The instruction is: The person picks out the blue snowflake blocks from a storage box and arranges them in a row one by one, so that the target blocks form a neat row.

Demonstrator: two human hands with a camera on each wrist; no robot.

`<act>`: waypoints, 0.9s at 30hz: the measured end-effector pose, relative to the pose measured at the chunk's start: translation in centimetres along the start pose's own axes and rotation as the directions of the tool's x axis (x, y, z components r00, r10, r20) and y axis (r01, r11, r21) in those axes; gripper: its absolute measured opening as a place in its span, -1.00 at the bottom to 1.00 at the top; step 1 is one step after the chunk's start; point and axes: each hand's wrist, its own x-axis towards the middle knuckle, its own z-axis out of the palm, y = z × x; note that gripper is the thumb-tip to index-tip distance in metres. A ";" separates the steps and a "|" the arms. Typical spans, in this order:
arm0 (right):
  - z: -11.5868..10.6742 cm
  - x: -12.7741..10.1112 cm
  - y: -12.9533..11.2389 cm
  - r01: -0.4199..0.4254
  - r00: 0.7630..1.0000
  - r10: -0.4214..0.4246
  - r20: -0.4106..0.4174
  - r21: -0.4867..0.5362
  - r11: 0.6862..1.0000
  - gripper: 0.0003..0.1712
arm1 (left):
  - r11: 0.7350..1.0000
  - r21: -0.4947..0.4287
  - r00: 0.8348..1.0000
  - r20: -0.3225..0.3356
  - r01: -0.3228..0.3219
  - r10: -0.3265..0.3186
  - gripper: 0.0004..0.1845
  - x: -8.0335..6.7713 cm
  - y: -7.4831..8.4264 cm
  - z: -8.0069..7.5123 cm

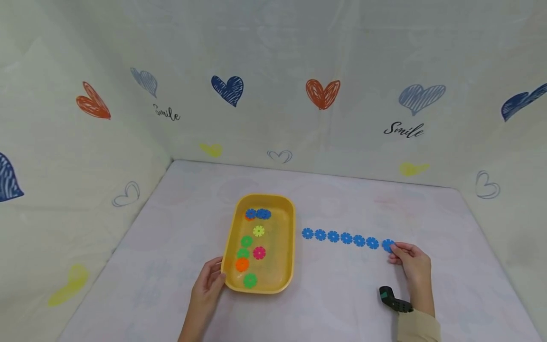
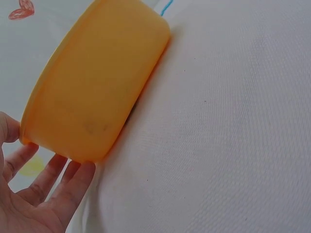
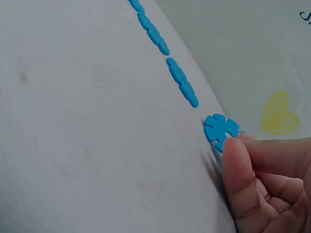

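Note:
In the head view a blue snowflake disc (image 1: 388, 245) is pinched between the thumb and forefinger of my right hand (image 1: 412, 266), at the right end of a row of several blue discs (image 1: 346, 238). The right wrist view shows the held disc (image 3: 221, 130) slightly tilted, a small gap from its neighbour (image 3: 182, 82). My left hand (image 1: 208, 285) holds a yellow tray (image 1: 279, 266) by its near left corner. In the left wrist view the thumb is at the tray's rim and the fingertips (image 2: 87, 170) touch its outer wall (image 2: 102, 82).
Inside the tray lie loose discs: several blue ones (image 1: 262, 214), several green ones (image 1: 250, 280), a pink one (image 1: 259, 252), a yellow one (image 1: 258, 231) and orange ones (image 1: 242, 264). A white cloth covers the table (image 1: 333, 294). Behind it hangs a curtain (image 1: 273, 128) with printed hearts.

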 end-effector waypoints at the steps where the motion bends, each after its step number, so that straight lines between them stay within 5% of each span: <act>1: 0.0 0.0 -0.1 -0.004 1.000 0.004 0.003 -0.011 1.000 -0.55 | 1.000 0.001 1.000 0.000 -0.007 0.007 -0.60 0.0 0.0 0.0; 12: 0.3 0.3 -0.9 0.006 0.999 0.008 0.053 -0.252 0.968 -0.54 | 1.000 0.003 1.000 -0.018 -0.007 0.007 -0.63 -0.2 0.0 -0.2; 27: 0.1 0.3 -1.4 0.015 0.997 0.010 0.073 -0.339 0.941 -0.53 | 1.000 -0.008 1.000 -0.005 -0.021 0.021 -0.59 -0.2 0.1 -0.1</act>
